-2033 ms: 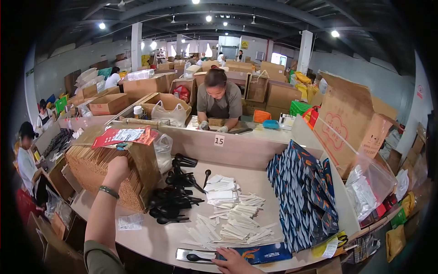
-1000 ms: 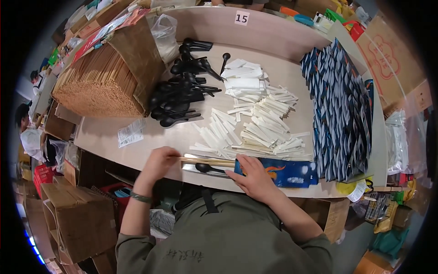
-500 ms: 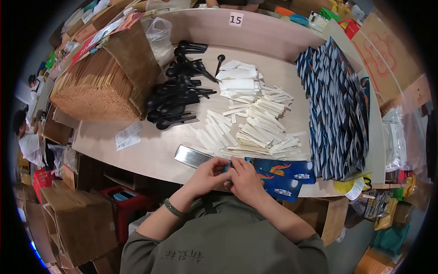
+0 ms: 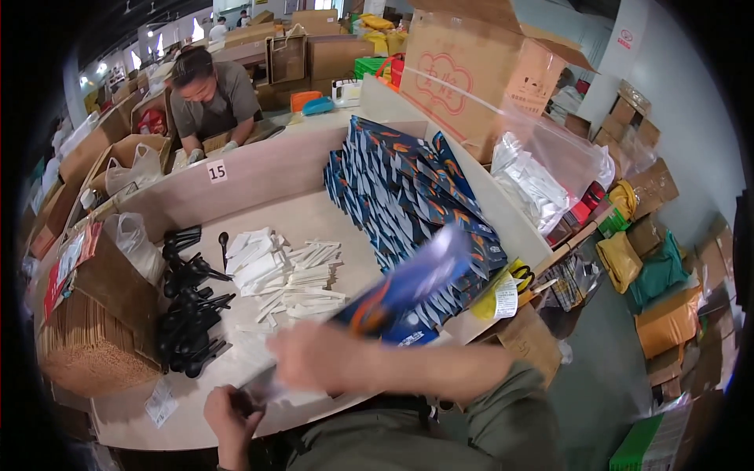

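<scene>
At the left of your tabletop, a block of tightly packed thin brown sticks stands beside a heap of black spoons. Nearer you, your left hand is low at the tabletop's front edge, thumb and bent fingers around the near end of a silvery sleeve; blur there means you cannot tell whether they pinch it. White paper slips lie scattered beyond, up the middle of the tabletop. Your right hand is just right of and above your left, over the silvery sleeve, its forearm reaching in nearly level from the right. Motion blurs its fingers, so you cannot tell whether they are closed or spread. A long blue packet with an orange motif slants up and away to the right from behind that hand, its far end before a dense row of blue packets.
</scene>
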The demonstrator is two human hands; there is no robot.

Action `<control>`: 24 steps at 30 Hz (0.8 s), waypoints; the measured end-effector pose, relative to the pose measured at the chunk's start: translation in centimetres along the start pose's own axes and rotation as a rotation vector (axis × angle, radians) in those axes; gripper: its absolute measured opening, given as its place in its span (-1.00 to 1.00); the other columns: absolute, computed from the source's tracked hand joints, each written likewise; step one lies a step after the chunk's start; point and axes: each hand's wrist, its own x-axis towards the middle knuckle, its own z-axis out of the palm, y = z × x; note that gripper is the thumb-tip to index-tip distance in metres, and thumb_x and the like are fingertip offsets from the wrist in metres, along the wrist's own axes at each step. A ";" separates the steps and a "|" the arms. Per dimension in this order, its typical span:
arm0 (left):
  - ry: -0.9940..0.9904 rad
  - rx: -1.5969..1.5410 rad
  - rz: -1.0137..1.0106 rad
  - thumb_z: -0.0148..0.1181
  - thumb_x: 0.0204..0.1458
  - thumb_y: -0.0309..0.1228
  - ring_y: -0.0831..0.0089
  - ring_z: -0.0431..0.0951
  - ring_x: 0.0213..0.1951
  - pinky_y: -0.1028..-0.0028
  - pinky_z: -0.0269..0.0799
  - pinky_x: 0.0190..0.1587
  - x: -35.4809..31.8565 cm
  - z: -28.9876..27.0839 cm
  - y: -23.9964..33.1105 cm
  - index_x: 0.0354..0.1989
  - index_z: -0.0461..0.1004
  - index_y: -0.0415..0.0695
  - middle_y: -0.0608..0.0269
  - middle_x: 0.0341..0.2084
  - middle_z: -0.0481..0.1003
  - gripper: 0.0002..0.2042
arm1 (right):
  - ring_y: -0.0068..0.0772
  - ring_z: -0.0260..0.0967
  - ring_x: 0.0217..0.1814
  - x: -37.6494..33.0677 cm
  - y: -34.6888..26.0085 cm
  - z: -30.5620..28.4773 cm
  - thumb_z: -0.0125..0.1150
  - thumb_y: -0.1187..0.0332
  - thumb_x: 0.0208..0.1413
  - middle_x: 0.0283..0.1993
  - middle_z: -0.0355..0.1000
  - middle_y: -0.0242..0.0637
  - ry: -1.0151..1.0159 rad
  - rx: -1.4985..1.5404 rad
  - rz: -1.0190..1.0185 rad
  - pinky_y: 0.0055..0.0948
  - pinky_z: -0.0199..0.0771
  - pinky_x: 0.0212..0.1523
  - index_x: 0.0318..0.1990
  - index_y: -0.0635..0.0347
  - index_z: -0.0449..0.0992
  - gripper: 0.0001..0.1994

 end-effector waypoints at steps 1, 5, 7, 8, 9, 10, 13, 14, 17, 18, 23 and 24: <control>0.037 -0.206 -0.197 0.54 -0.36 -0.39 0.25 0.46 -0.51 0.34 0.35 -0.42 0.3 -0.2 0.7 -0.36 0.37 -0.14 0.18 -0.59 0.42 -0.58 | 0.00 0.48 -0.27 0.8 3.3 -3.0 0.16 0.28 0.00 -0.42 0.41 -0.07 -0.093 -0.189 -0.005 -0.09 0.51 -0.27 -0.53 0.24 0.45 -0.79; -0.259 -0.406 -0.356 0.43 -0.16 -0.27 0.44 0.35 -0.49 0.39 0.34 -0.41 -0.5 2.5 -1.2 -0.36 0.36 -0.23 0.25 -0.58 0.39 -0.62 | -0.06 0.43 -0.15 -1.9 15.3 -13.6 0.43 0.30 -0.10 -0.30 0.44 -0.21 0.149 -0.338 0.196 -0.12 0.38 -0.18 -0.45 0.13 0.50 -0.80; -0.517 -0.791 -0.454 0.39 -0.10 -0.32 0.48 0.39 -0.38 0.46 0.39 -0.25 -2.1 4.6 -0.4 -0.21 0.42 -0.26 0.25 -0.45 0.43 -0.63 | -0.04 0.38 0.06 -4.3 14.4 -11.7 0.48 0.24 -0.13 -0.05 0.46 -0.16 0.199 -0.503 0.154 -0.12 0.37 0.04 -0.44 0.16 0.51 -0.74; -0.604 -0.875 -0.374 0.38 -0.09 -0.33 0.48 0.43 -0.31 0.48 0.40 -0.15 -1.7 4.1 2.2 -0.09 0.42 -0.26 0.25 -0.37 0.46 -0.58 | -0.01 0.35 0.12 -5.7 12.6 -8.8 0.49 0.23 -0.15 0.03 0.44 -0.10 0.078 -0.316 0.165 -0.11 0.33 0.12 -0.41 0.18 0.52 -0.72; -0.712 -0.753 -0.275 0.37 -0.09 -0.35 0.45 0.47 -0.22 0.46 0.40 -0.06 -1.8 4.9 1.6 -0.01 0.41 -0.25 0.23 -0.29 0.49 -0.54 | 0.02 0.32 0.17 -7.9 10.4 -5.5 0.49 0.22 -0.16 0.11 0.41 -0.05 -0.046 -0.133 0.171 -0.09 0.30 0.20 -0.38 0.20 0.53 -0.70; -0.711 -0.830 -0.193 0.38 -0.08 -0.35 0.40 0.46 -0.15 0.44 0.38 0.02 -1.8 5.9 2.3 0.04 0.39 -0.24 0.18 -0.22 0.48 -0.50 | 0.03 0.31 0.19 -9.5 8.0 -2.8 0.51 0.20 -0.18 0.11 0.40 -0.04 -0.217 0.046 0.127 -0.09 0.28 0.22 -0.34 0.21 0.53 -0.66; -0.793 -0.904 0.004 0.35 -0.11 -0.46 0.28 0.31 0.26 0.31 0.16 0.32 -1.1 7.8 4.4 0.19 0.33 -0.26 0.02 0.22 0.34 -0.39 | 0.08 0.29 0.21 -10.9 2.9 4.2 0.47 0.16 -0.17 0.14 0.36 -0.02 -0.371 0.438 0.174 -0.05 0.27 0.23 -0.20 0.18 0.52 -0.59; -0.793 -0.903 -0.008 0.35 -0.11 -0.46 0.28 0.31 0.26 0.31 0.16 0.32 -1.0 7.7 4.7 0.19 0.33 -0.26 0.02 0.22 0.34 -0.39 | 0.08 0.29 0.22 -11.1 2.6 5.7 0.43 0.14 -0.15 0.14 0.35 -0.02 -0.311 0.370 0.159 -0.07 0.28 0.22 -0.16 0.19 0.51 -0.57; -0.918 -0.766 -0.135 0.35 -0.12 -0.42 0.19 0.40 0.21 0.31 0.28 0.24 -0.4 5.9 4.9 0.09 0.39 -0.27 -0.07 0.17 0.39 -0.46 | 0.06 0.38 0.07 -11.5 1.9 9.6 0.31 0.11 -0.05 -0.01 0.43 -0.08 -0.204 0.137 0.157 -0.08 0.41 0.02 -0.26 0.15 0.51 -0.68; -0.838 -0.580 -0.288 0.35 -0.12 -0.41 0.17 0.48 0.06 0.30 0.37 0.10 -0.3 4.6 5.1 0.04 0.40 -0.26 -0.04 0.03 0.45 -0.51 | 0.03 0.41 0.00 -11.5 1.1 9.4 0.29 0.11 0.01 -0.08 0.45 -0.10 -0.209 0.135 0.242 -0.09 0.44 -0.05 -0.33 0.15 0.50 -0.71; -0.223 -0.021 -0.250 0.40 -0.19 -0.36 0.00 0.53 -0.22 0.22 0.48 -0.17 -2.4 4.3 1.0 -0.01 0.40 -0.21 0.02 -0.25 0.49 -0.49 | -0.01 0.52 -0.31 -8.1 -0.9 8.7 0.20 0.05 0.15 -0.41 0.53 -0.08 -0.583 0.191 0.778 -0.10 0.49 -0.35 -0.36 0.21 0.50 -0.65; -0.233 0.000 -0.192 0.42 -0.20 -0.34 0.01 0.53 -0.19 0.20 0.49 -0.16 -2.7 4.2 1.1 0.04 0.39 -0.18 0.03 -0.23 0.47 -0.44 | 0.04 0.54 -0.38 -8.0 -1.3 8.9 0.18 0.12 0.14 -0.48 0.53 -0.05 -0.498 0.115 0.749 -0.03 0.49 -0.37 -0.35 0.21 0.50 -0.70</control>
